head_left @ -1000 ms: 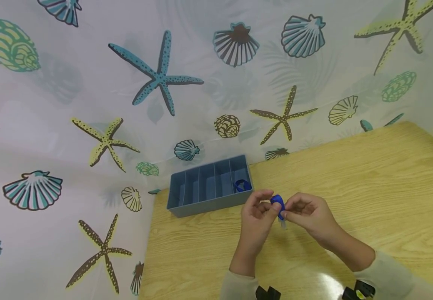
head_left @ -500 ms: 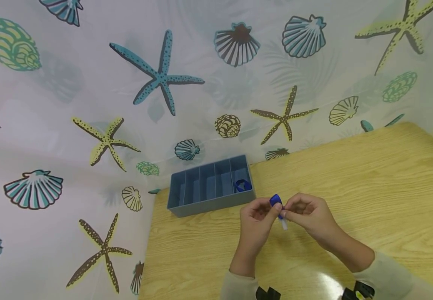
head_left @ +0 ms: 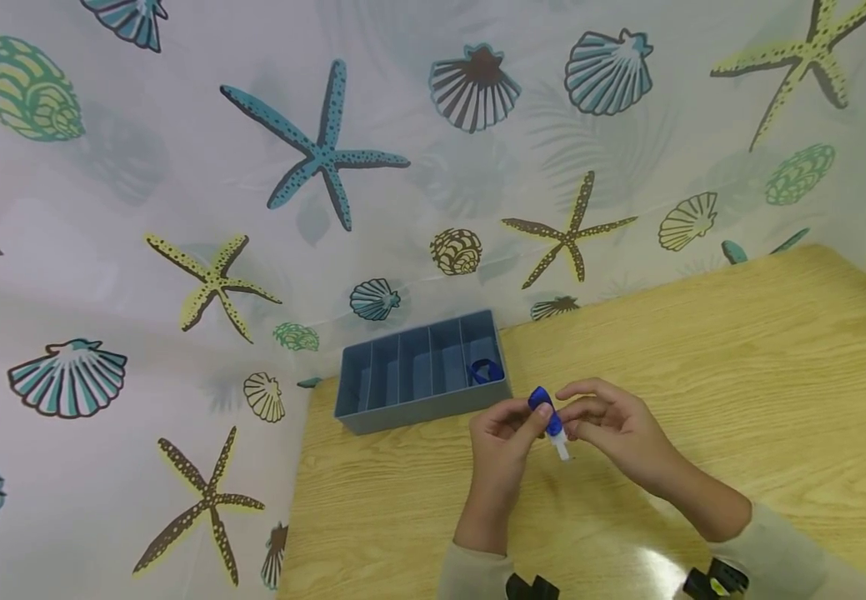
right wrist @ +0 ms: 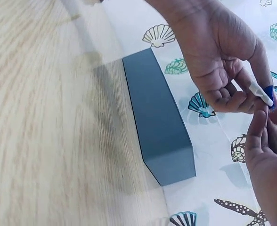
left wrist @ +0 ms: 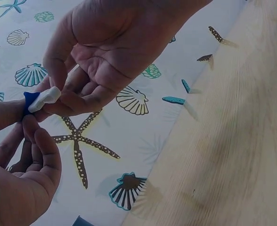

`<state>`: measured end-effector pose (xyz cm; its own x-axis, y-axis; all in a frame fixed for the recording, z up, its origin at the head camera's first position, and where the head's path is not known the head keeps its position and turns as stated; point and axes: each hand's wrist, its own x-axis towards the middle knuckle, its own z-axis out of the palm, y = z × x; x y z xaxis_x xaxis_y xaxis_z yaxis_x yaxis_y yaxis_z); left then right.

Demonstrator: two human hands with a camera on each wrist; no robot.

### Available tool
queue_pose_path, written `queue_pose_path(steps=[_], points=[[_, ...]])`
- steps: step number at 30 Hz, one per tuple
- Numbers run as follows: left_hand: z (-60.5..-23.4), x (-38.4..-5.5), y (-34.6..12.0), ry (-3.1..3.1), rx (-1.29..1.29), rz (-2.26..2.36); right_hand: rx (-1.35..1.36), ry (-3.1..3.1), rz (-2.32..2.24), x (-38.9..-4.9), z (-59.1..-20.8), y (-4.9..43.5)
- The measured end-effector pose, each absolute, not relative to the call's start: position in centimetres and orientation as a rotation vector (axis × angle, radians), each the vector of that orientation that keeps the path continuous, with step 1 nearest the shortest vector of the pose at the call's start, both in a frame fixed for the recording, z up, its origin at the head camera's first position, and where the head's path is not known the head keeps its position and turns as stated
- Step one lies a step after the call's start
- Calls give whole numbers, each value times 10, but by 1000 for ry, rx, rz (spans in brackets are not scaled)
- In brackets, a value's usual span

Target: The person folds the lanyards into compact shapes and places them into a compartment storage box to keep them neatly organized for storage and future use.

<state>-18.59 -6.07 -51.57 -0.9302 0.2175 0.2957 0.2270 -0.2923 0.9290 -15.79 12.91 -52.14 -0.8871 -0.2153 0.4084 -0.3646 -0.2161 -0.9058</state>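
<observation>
A small folded blue ribbon-like strip (head_left: 540,400) with a white end piece (head_left: 561,447) is held above the table between both hands. My left hand (head_left: 500,450) pinches the blue part between thumb and index finger. Close on the other side, my right hand (head_left: 623,433) has thumb and fingertips at the strip, its index finger lifted above. In the right wrist view the white piece (right wrist: 261,93) juts beside the left fingers, and right fingertips (right wrist: 259,115) meet it. The white piece (left wrist: 46,100) also shows in the left wrist view; the blue part is mostly covered there.
A grey-blue divided box (head_left: 417,408) stands behind the left hand, near the curtain. One blue loop (head_left: 485,371) lies in its rightmost compartment. A wooden table (head_left: 740,392) spreads beneath, bounded by a curtain (head_left: 402,67) printed with shells and starfish.
The left hand has shifted slightly left with the strip. More of the white end piece now shows, pointing down. The right index finger has lifted away from the strip.
</observation>
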Motion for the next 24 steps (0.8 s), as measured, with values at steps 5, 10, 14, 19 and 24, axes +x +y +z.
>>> queue_pose_path(steps=[5, 10, 14, 19, 24], points=[[-514, -186, -60, -1853, -570, -2460, 910, -1883, 2108, -157, -518, 129], [-514, -187, -61, -1887, -567, -2461, 947, -1900, 1964, -156, -516, 128], [-513, -186, -60, -1906, -541, -2472, 996, -1887, 1870, -158, -516, 127], [-509, -185, -60, -1889, -509, -2514, 1072, -1834, 1783, -161, -513, 127], [-506, -184, -60, -1898, -491, -2535, 1046, -1856, 1770, -162, -512, 127]])
